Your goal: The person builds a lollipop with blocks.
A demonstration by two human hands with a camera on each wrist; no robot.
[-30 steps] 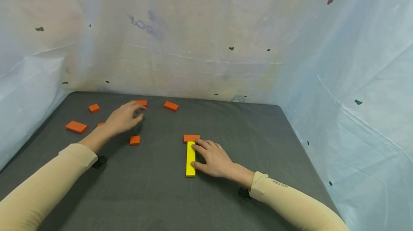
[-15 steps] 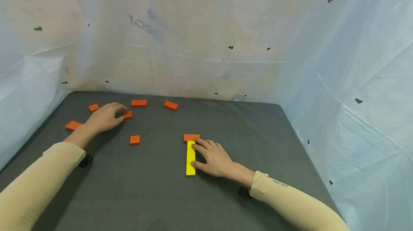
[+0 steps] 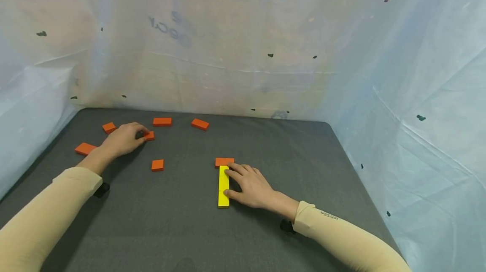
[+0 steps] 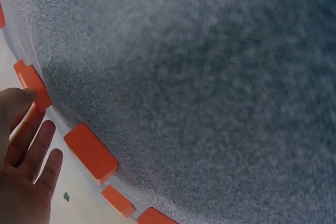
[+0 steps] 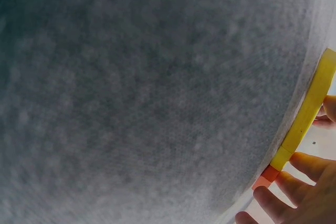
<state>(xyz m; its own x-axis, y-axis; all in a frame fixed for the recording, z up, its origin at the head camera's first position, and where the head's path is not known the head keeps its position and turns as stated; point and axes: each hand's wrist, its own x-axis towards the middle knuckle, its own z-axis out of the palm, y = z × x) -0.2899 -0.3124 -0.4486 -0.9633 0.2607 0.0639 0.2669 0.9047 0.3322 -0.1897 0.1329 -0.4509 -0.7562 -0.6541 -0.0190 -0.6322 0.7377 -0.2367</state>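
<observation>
In the head view, my left hand (image 3: 125, 139) pinches a small orange block (image 3: 149, 136) at the back left between thumb and forefinger. The left wrist view has the thumb across this block's (image 4: 37, 85) face, the other fingers spread below. My right hand (image 3: 250, 187) rests its thumb and fingertips along the right side of a yellow strip (image 3: 223, 192), made of a long block and a short one end to end. Across the strip's far end lies an orange block (image 3: 224, 162), forming a T. The right wrist view catches these fingertips against the short yellow block (image 5: 281, 157).
Loose orange blocks lie around the left hand: one square block (image 3: 157, 165) nearer me, two longer ones (image 3: 162, 122) (image 3: 200, 124) toward the back edge, and others (image 3: 109, 127) (image 3: 85, 148) at far left. White plastic sheeting (image 3: 228, 52) surrounds the dark cloth-covered table (image 3: 182, 230).
My left hand has moved left and back from above the rear orange blocks, and now grips the small block. The right hand has stayed at the yellow strip.
</observation>
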